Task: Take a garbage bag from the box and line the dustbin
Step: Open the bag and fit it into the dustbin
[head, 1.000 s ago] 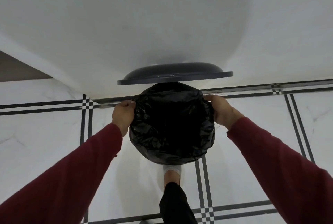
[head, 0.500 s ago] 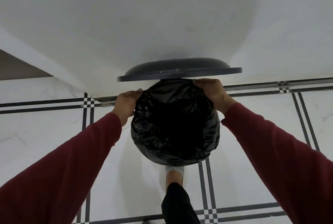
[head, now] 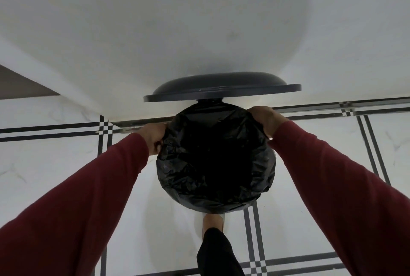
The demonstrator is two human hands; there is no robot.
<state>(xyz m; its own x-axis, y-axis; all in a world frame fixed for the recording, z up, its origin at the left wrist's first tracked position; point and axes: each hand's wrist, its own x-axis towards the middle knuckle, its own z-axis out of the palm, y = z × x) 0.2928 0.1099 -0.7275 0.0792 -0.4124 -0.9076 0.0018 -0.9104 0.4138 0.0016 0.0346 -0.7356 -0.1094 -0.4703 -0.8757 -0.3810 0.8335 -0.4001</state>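
A black garbage bag (head: 216,160) is spread over the mouth of the round dustbin and folded down over its rim, so the bin's body is hidden. The dark grey lid (head: 221,89) stands raised behind the bin. My left hand (head: 154,139) grips the bag's edge at the bin's left rim. My right hand (head: 267,120) grips the bag's edge at the far right rim. No box is in view.
The dustbin stands on a white tiled floor (head: 55,164) with black stripe lines, close against a white wall (head: 199,31). My foot and dark trouser leg (head: 214,244) are just in front of the bin.
My left hand has slid down and nearer along the left rim. My right hand has shifted outward to the right at the far rim, drawing the bag's edge with it.
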